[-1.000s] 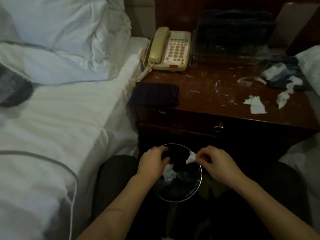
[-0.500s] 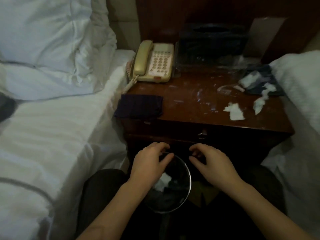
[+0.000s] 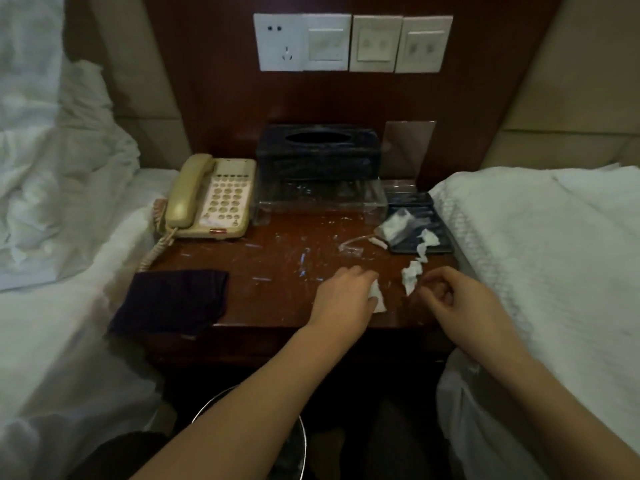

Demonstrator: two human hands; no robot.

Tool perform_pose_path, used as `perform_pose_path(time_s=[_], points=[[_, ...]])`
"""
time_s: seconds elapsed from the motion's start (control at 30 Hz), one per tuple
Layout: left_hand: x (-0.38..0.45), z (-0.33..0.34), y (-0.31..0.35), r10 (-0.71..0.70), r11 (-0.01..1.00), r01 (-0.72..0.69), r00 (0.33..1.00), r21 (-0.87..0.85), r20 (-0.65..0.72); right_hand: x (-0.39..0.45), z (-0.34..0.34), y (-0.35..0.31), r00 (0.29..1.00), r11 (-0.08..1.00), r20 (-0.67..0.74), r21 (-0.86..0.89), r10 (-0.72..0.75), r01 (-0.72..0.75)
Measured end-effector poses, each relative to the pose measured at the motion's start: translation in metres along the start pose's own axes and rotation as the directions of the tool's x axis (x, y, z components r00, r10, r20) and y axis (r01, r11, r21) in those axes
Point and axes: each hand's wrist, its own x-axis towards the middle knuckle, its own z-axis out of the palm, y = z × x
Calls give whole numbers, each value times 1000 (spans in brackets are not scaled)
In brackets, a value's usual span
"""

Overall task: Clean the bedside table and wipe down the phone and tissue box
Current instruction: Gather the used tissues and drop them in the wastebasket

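Observation:
The brown bedside table (image 3: 277, 258) is smeared with white streaks. A beige phone (image 3: 211, 199) sits at its back left, and a dark tissue box (image 3: 318, 150) stands behind a clear plastic tray (image 3: 318, 200). My left hand (image 3: 341, 296) lies fingers down over a flat white tissue scrap (image 3: 380, 301) near the front edge. My right hand (image 3: 460, 303) has curled fingers pinching the lower end of a crumpled tissue scrap (image 3: 410, 273). More scraps (image 3: 429, 240) and a plastic wrapper (image 3: 393, 225) lie at the back right.
A folded dark cloth (image 3: 173, 299) hangs over the table's front left corner. A dark tray (image 3: 420, 237) sits by the right bed (image 3: 536, 254). The left bed (image 3: 69, 271) touches the table. A waste bin rim (image 3: 302, 441) shows below my left arm. Wall switches (image 3: 349, 43) are above.
Both hands rose from the waste bin to the tabletop's front right, where they now reach the tissue scraps. The view tilted up, showing the wall switches.

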Motion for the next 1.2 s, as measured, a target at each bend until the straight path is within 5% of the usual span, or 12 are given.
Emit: perform_pose_path(time_s=[0.2, 0.37, 0.67, 0.9, 1.1, 1.2], points=[[12, 8, -7, -59, 997, 56, 997, -50, -55, 34, 10, 13, 997, 996, -12, -54, -71, 70], [40, -4, -16, -133, 985, 93, 946, -145, -295, 44, 22, 10, 991, 988, 40, -83, -125, 128], [72, -10, -27, -202, 978, 193, 967, -75, -155, 43, 24, 18, 983, 984, -41, 11, -176, 177], [33, -23, -39, -257, 930, 141, 909, -340, -328, 33, 17, -3, 977, 956, -125, 215, -174, 198], [-41, -44, -58, -218, 948, 71, 856, -311, -469, 4, 18, -51, 945, 909, -101, 259, -312, 327], [-101, -45, -75, -127, 952, 18, 931, -305, -341, -20, 25, -76, 926, 878, -40, 305, -375, 369]])
